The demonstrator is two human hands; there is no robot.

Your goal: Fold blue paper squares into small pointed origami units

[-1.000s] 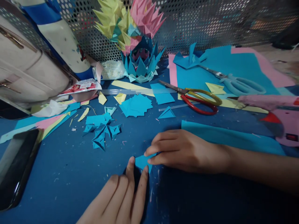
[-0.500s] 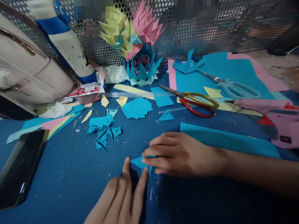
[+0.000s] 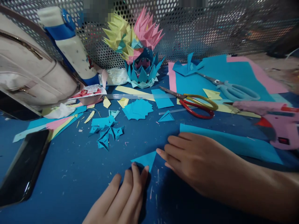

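Note:
A small blue paper triangle [image 3: 145, 160] lies flat on the dark blue table. At its lower edge my left hand [image 3: 122, 193] holds it down, with the thumb and a fingertip on the paper. My right hand [image 3: 193, 158] is just to the right, its fingers loosely bent and parted. One of its fingertips is at the triangle's upper right corner; whether it touches is hard to tell. Folded blue paper pieces [image 3: 106, 133] lie ahead of my left hand. Beyond my right hand are a blue folded triangle [image 3: 166, 116] and a long blue paper strip [image 3: 224, 140].
Red-and-yellow-handled scissors [image 3: 196, 104], light-blue-handled scissors [image 3: 238, 90] and a pink glue gun [image 3: 280, 121] lie to the right. A phone [image 3: 25, 165] is at left, near a bag [image 3: 35, 68] and bottle [image 3: 72, 49]. Paper flowers [image 3: 142, 70] stand behind a blue paper stack [image 3: 137, 109].
My right hand has drawn back from over the triangle to its right corner, uncovering it. My left fingers have come closer together at its lower edge. The view has shifted slightly.

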